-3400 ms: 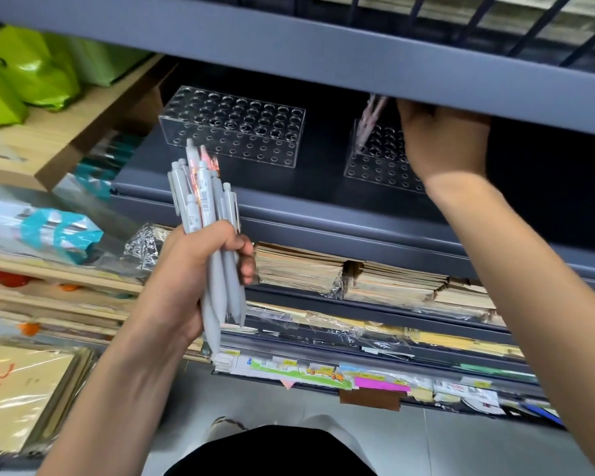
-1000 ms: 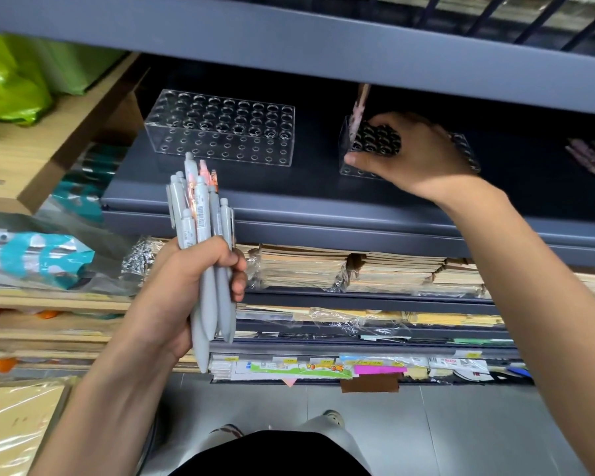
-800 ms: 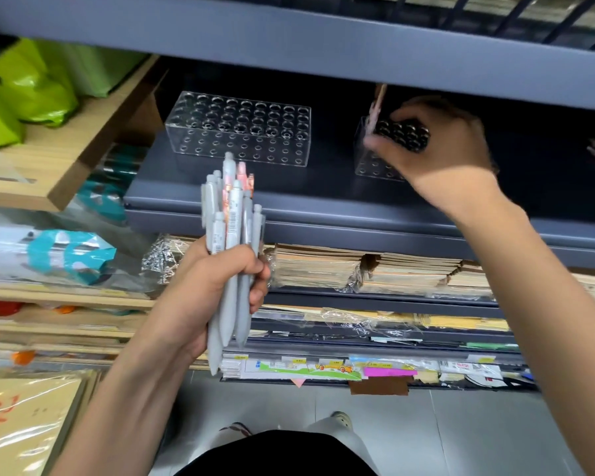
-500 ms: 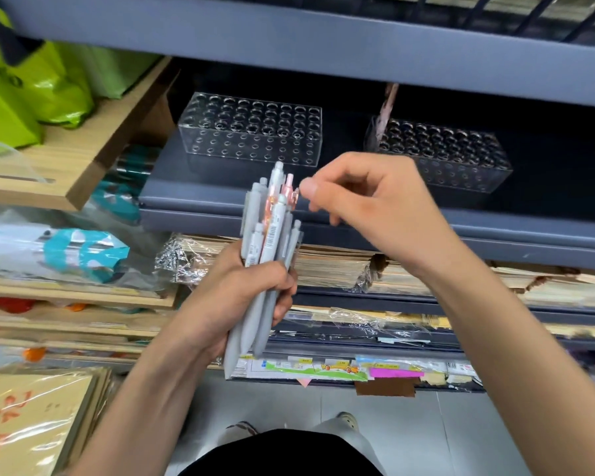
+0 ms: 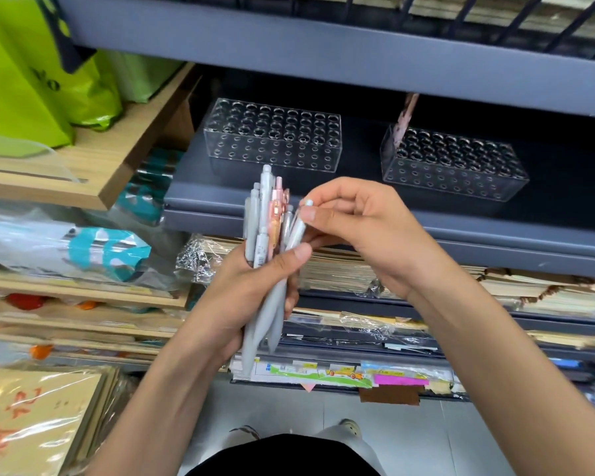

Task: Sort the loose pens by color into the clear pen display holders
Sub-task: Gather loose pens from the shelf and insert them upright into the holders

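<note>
Head cam: L hand [image 5: 255, 290] grips pen bundle [image 5: 264, 214], axes upright. R hand [image 5: 368, 228] pinches top of one grey pen [image 5: 299, 228] at bundle's R edge. L holder [image 5: 272, 139], empty, sits straight beyond bundle on shelf [image 5: 358, 180]; R holder [image 5: 454, 163] nearer R hand.

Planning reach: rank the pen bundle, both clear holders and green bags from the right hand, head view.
1. Pen bundle, in left hand, touched.
2. Left holder, right holder, shelf above: too close to call.
3. Green bags, far left.
</note>
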The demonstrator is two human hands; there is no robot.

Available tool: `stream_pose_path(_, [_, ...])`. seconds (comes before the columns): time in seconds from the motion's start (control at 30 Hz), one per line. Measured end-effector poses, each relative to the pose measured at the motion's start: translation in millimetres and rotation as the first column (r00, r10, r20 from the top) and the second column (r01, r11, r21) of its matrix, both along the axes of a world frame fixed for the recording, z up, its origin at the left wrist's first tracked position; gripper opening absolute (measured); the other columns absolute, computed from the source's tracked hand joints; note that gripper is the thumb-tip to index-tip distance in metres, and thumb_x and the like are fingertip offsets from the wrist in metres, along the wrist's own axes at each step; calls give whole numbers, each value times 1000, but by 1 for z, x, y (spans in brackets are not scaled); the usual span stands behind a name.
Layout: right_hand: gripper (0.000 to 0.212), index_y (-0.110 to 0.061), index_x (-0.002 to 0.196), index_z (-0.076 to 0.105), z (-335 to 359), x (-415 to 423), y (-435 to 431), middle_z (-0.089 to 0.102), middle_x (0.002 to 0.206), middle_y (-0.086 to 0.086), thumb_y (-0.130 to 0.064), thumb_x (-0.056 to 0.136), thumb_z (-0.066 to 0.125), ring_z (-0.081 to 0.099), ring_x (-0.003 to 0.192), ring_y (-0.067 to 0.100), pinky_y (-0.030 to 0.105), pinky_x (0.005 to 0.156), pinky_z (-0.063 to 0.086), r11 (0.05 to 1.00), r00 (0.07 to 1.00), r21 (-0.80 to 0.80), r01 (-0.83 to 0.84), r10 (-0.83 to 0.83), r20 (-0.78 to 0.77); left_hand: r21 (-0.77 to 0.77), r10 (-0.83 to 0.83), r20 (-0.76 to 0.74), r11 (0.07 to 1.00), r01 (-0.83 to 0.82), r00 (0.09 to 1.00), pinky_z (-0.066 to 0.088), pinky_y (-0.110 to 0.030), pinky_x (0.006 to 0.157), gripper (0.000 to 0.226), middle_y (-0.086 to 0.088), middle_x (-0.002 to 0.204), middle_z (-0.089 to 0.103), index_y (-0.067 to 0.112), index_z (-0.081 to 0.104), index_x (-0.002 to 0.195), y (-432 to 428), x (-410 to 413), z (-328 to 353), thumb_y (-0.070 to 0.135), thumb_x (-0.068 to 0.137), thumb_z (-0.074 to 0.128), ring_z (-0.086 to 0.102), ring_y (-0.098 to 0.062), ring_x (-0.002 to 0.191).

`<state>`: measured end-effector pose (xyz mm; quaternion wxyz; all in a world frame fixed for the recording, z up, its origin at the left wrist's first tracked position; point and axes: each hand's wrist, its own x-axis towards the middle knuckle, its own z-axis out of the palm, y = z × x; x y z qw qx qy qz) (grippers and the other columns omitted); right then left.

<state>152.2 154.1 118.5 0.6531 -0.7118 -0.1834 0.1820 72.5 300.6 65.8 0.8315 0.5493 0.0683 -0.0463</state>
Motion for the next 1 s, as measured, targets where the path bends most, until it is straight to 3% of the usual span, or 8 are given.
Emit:
stream_pose_path(0.17, [14,0,103,64,-3,-1,4,69,87,17,2,91,57,66,76,22,29,71,57,987,998,158,-8,19,-67,-110,73,6,991,-72,997,48,-28,47,18,-5,63,54,19,71,76,16,-3,0,32,70,82,52,-19,48])
stream_pose_path(0.37, [14,-1,106,61,0,5,17,69,89,14,0,94,52,61,69,18,26,64,55,941,986,308,144,-112,-121,-173,39,14,984,-36,999,44,-27,45,16,-5,60,52,17,70,77,33,-10,-5,23,73,83,47,-16,45])
stream_pose_path(0.53, [14,-3,107,60,-2,7,31,66,86,13,-2,95,52,58,64,16,26,60,53,925,975,314,215,-185,-123,-163,7,20,987,-4,1000,44,-26,45,21,-11,72,60,15,71,83,43,-14,-6,25,71,86,47,-17,47])
stream_pose_path(0.63, [16,-1,110,59,0,11,39,66,83,10,0,94,53,59,62,16,26,58,52,900,963,346,266,-229,-143,-117,96,18,989,-93,995,43,-26,46,5,-12,79,67,17,73,78,47,-14,-7,15,76,77,47,-17,47])
stream_pose_path(0.73, [19,-1,113,57,-2,9,50,68,85,11,-2,94,55,60,61,16,26,58,54,918,978,345,193,-150,-148,-63,194,7,979,-193,981,43,-27,46,11,-10,72,65,21,74,70,54,-12,-7,12,75,74,47,-18,46])
stream_pose_path(0.9, [16,-3,107,64,-3,10,69,71,92,18,-4,93,58,64,67,15,28,67,58,983,996,182,14,3,-91,-68,258,5,964,-257,966,44,-27,45,12,-8,70,64,23,73,73,66,-10,-6,11,76,74,48,-18,46])
stream_pose_path(1.0, [10,-4,99,65,6,28,79,72,84,11,-1,92,59,66,67,17,29,69,57,974,994,204,98,-106,27,-79,289,-31,954,-291,957,46,-27,46,15,-10,74,67,13,66,89,76,-11,-9,12,76,74,50,-17,48])
